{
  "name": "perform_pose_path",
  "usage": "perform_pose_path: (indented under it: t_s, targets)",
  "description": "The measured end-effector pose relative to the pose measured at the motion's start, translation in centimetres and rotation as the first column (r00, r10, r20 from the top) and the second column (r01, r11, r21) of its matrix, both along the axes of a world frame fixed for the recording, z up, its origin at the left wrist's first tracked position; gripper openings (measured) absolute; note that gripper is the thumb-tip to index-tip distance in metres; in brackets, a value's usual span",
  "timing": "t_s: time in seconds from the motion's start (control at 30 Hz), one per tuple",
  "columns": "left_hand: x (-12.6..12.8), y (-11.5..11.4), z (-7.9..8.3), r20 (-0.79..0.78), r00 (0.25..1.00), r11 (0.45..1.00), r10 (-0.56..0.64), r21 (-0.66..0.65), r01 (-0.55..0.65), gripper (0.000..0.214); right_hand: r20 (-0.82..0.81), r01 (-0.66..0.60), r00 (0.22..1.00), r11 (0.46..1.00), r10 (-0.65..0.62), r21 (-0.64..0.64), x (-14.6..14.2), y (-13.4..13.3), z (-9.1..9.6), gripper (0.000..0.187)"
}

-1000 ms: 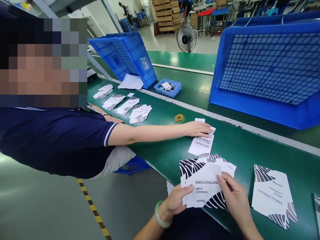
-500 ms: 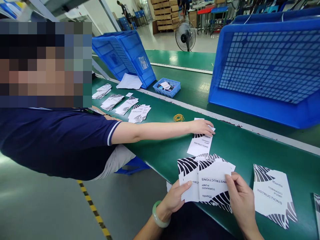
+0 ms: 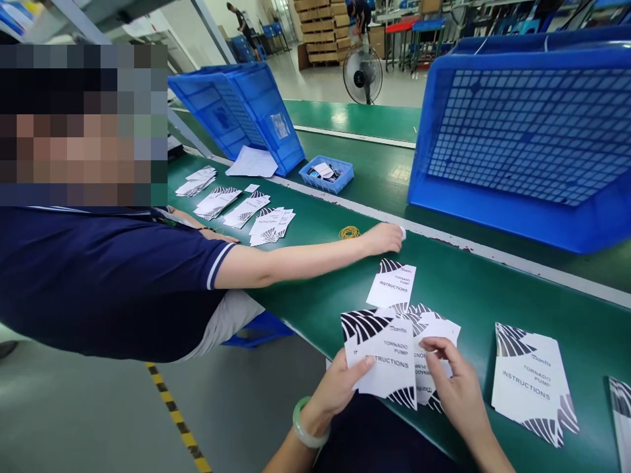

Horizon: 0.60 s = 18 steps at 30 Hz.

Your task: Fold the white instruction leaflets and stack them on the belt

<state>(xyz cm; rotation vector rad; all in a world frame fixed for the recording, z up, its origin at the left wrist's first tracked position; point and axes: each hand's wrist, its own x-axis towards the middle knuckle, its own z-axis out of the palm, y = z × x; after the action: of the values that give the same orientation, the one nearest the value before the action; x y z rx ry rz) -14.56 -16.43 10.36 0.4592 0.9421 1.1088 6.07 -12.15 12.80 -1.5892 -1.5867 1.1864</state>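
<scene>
My left hand, with a pale green bangle at the wrist, grips several white instruction leaflets printed with black stripes. Its thumb presses on the front leaflet, which reads upright. Just right of these, my right hand is over a pile of leaflets whose print is upside down. Its thumb and forefinger are apart, and nothing shows between them. Another leaflet lies beyond my hands. To the right rests a separate leaflet stack.
At left sits a co-worker, whose outstretched hand pinches something small and white. Yellow rubber bands lie under that forearm. Farther along are several leaflet stacks, a small blue basket and large blue crates.
My right hand has let go of the upside-down leaflet, and its fingers have parted. An upright leaflet now fronts my left hand's stack. The co-worker's hand has drawn back from the far leaflet.
</scene>
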Motion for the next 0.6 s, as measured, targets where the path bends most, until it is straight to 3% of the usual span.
perform_pose_path:
  t_s: [0.07, 0.17, 0.4, 0.6]
  targets:
    - [0.9, -0.2, 0.2, -0.013, 0.997, 0.996, -0.075, 0.036, 0.076, 0.038, -0.054, -0.037, 0.998, 0.999, 0.037, -0.003, -0.8, -0.1, 0.8, 0.027]
    - [1.3, -0.4, 0.4, -0.04, 0.99, 0.99, -0.134, 0.036, 0.135, 0.041, -0.158, -0.004, 0.987, 0.998, -0.007, -0.065, -1.6, -0.2, 1.5, 0.032]
    - [1.0, -0.3, 0.8, -0.12, 0.972, 0.975, -0.204, 0.06, 0.212, 0.038, -0.156, 0.029, 0.987, 0.995, -0.043, -0.093, -1.7, -0.6, 1.3, 0.036]
    - [0.5, -0.4, -0.1, -0.161, 0.966, 0.978, -0.202, 0.013, 0.207, 0.038, -0.269, 0.041, 0.96, 0.986, -0.084, -0.163, -1.3, -0.9, 1.3, 0.034]
